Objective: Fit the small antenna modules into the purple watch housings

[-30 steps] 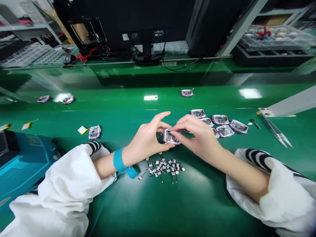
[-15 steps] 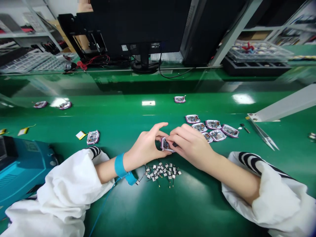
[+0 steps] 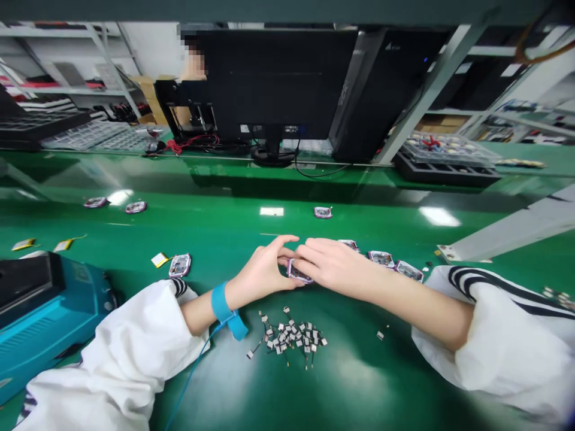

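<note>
My left hand (image 3: 260, 267) curls its thumb and fingers around the edge of a small purple-rimmed device housing (image 3: 296, 272) with a circuit board inside. Over the housing's right side lies my right hand (image 3: 330, 261), back up, its fingers bent onto the board; the fingertips are partly hidden. Just below both hands is a loose pile of small square metal parts (image 3: 291, 336) with short black leads. Behind my right hand and forearm, more housings of this kind (image 3: 381, 258) lie grouped, some partly covered. A blue wrist strap (image 3: 221, 302) circles my left wrist.
A housing (image 3: 180, 265) with a yellow-edged battery (image 3: 159, 259) lies left, near a teal machine (image 3: 58, 317). One small part (image 3: 380, 336) sits apart at right. A monitor (image 3: 283, 84) stands behind; a white metal brace (image 3: 512, 224) slants in from the right.
The head view has tipped upward, showing more of the shelf behind. My right hand has turned flatter over the housing. The tweezers at right are no longer visible.
</note>
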### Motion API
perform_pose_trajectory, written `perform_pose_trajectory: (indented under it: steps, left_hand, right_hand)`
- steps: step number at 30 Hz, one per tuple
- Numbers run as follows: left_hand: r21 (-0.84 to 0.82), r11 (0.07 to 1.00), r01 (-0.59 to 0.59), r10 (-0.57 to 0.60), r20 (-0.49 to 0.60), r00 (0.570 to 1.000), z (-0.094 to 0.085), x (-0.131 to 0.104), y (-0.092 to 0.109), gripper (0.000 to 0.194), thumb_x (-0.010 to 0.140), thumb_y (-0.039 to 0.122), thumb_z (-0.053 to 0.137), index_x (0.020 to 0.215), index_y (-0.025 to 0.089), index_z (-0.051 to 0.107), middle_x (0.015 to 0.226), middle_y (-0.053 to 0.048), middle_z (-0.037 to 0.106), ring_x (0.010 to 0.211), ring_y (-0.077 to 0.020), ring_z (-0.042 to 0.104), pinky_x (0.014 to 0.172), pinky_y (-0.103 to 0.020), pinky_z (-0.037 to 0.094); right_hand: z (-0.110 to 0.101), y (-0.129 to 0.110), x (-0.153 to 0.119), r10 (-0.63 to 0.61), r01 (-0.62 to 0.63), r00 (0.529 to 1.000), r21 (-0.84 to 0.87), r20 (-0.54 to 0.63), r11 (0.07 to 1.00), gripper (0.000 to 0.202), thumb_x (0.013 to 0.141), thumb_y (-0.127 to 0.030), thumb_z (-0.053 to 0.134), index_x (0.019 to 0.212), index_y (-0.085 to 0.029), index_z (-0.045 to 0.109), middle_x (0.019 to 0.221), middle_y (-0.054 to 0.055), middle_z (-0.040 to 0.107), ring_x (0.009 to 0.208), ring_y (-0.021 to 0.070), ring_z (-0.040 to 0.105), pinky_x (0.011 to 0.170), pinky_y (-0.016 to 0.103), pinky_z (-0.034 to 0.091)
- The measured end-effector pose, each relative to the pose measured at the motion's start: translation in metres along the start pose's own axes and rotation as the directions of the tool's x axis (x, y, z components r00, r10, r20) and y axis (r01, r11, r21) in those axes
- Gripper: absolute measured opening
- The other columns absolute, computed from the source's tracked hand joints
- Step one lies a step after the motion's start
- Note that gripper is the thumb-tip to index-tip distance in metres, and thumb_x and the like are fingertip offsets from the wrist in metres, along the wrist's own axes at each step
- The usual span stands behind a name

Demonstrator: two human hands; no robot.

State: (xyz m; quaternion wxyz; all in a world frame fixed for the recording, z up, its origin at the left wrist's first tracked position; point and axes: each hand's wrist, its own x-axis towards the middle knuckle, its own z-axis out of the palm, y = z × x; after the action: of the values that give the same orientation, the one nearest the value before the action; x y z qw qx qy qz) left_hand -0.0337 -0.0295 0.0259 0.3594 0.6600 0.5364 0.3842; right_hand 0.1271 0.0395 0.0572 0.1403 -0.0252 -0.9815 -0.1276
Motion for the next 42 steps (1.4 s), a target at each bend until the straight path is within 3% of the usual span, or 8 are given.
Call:
perform_pose_trajectory:
  steps: [5,10,15,18,21,24,32,42]
  left_hand:
    - [0.127,0.987,0.098,-0.066,-0.235,0.970,-0.038,0.052,-0.039,0.063,0.065,0.023,0.071,0.117,0.013,0.037,0.102,-0.008,0.061,0.092,-0.0164,0.060,0.087,-0.032,0.048]
    - [0.289,0.929,0.229,-0.126,-0.335,0.934,-0.068,0.090,-0.084,0.033,0.085,0.033,0.049,0.111,0.014,0.048,0.109,-0.007,0.053,0.095,-0.0178,0.054,0.082,-0.039,0.048]
    - [0.417,0.903,0.102,-0.017,-0.203,0.979,-0.061,0.068,-0.056,0.044,0.079,0.015,0.054,0.121,0.013,0.041,0.128,-0.013,0.042,0.121,-0.0252,0.037,0.103,-0.046,0.029]
    - [0.392,0.909,-0.139,0.075,0.175,0.982,-0.044,0.033,-0.016,0.028,0.076,0.011,0.057,0.102,0.020,0.059,0.111,-0.003,0.059,0.108,-0.0187,0.051,0.100,-0.033,0.036]
    - [0.211,0.870,-0.445,0.220,0.642,0.735,-0.026,-0.001,0.006,0.034,0.079,0.001,0.044,0.101,0.021,0.062,0.109,-0.001,0.062,0.104,-0.0139,0.054,0.094,-0.022,0.041]
    - [0.130,0.832,-0.539,0.261,0.766,0.587,-0.015,-0.017,0.004,0.038,0.083,0.000,0.033,0.104,0.016,0.060,0.107,-0.005,0.063,0.101,-0.0142,0.055,0.089,-0.021,0.042]
    - [0.253,0.859,-0.446,0.203,0.630,0.749,-0.015,-0.018,-0.016,0.028,0.081,0.012,0.049,0.109,0.013,0.056,0.093,-0.007,0.065,0.082,-0.0149,0.060,0.073,-0.023,0.046]
    - [-0.018,0.998,-0.063,0.064,0.470,0.880,-0.022,-0.017,-0.023,0.034,0.072,0.015,0.062,0.105,0.015,0.054,0.076,0.000,0.064,0.070,-0.0074,0.060,0.068,-0.016,0.049]
  right_hand:
    - [0.033,0.081,-0.010,0.484,-0.491,0.871,0.112,0.090,0.864,0.044,0.081,-0.019,0.050,0.123,-0.015,0.040,0.115,0.009,0.054,0.097,0.0180,0.050,0.083,0.037,0.046]
    - [0.082,0.137,-0.022,0.630,-0.666,0.730,0.066,0.267,0.743,0.033,0.083,-0.034,0.048,0.110,-0.015,0.050,0.109,0.007,0.053,0.095,0.0150,0.053,0.081,0.036,0.047]
    - [0.097,0.145,-0.022,0.649,-0.719,0.660,0.070,0.378,0.691,0.031,0.085,-0.035,0.045,0.108,-0.016,0.051,0.110,0.007,0.053,0.095,0.0143,0.053,0.082,0.036,0.047]
    - [0.093,0.141,-0.018,0.687,-0.754,0.630,0.074,0.363,0.652,0.030,0.084,-0.037,0.047,0.104,-0.015,0.053,0.106,0.007,0.055,0.094,0.0145,0.054,0.082,0.036,0.046]
    - [0.081,0.127,-0.011,0.723,-0.773,0.626,0.104,0.292,0.626,0.036,0.073,-0.038,0.060,0.099,-0.014,0.059,0.098,0.009,0.061,0.092,0.0211,0.055,0.083,0.039,0.044]
    - [0.064,0.096,-0.005,0.706,-0.746,0.665,0.166,0.244,0.645,0.045,0.066,-0.036,0.067,0.104,-0.013,0.059,0.098,0.009,0.063,0.091,0.0248,0.055,0.082,0.039,0.044]
    - [0.048,-0.003,-0.015,0.563,-0.628,0.778,0.340,0.280,0.700,0.048,0.061,-0.037,0.071,0.102,-0.016,0.061,0.094,0.004,0.066,0.084,0.0189,0.057,0.074,0.032,0.047]
    - [0.031,-0.043,-0.032,0.512,-0.482,0.853,0.529,0.101,0.698,0.021,0.072,-0.036,0.062,0.084,-0.020,0.062,0.077,0.002,0.064,0.070,0.0132,0.052,0.064,0.028,0.043]
